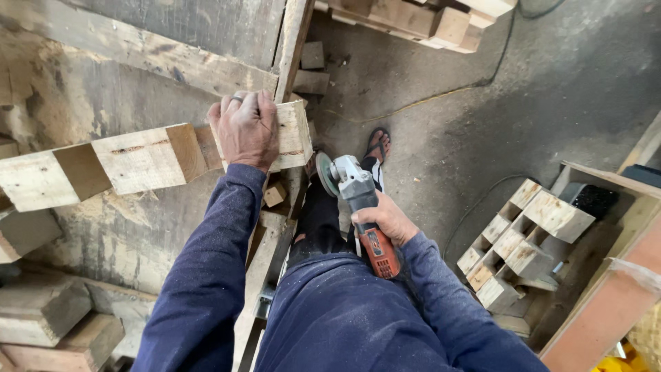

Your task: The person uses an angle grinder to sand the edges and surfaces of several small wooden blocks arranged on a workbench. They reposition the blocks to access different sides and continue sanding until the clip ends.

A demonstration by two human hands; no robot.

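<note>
while your left hand [246, 131] clamps the notched timber [138, 162] at the workbench [103, 83] edge, keep your right hand [387, 219] gripping the angle grinder [358, 207] firmly, disc clear of fingers.

We see the long pale notched timber beam [131, 162] run off the left edge, its right end partly covered by our left hand [246, 129]. Our right hand [387, 219] hides the middle of the orange-and-grey angle grinder [359, 207]. The near wooden blocks [48, 324] are cut by the bottom-left edge.
</note>
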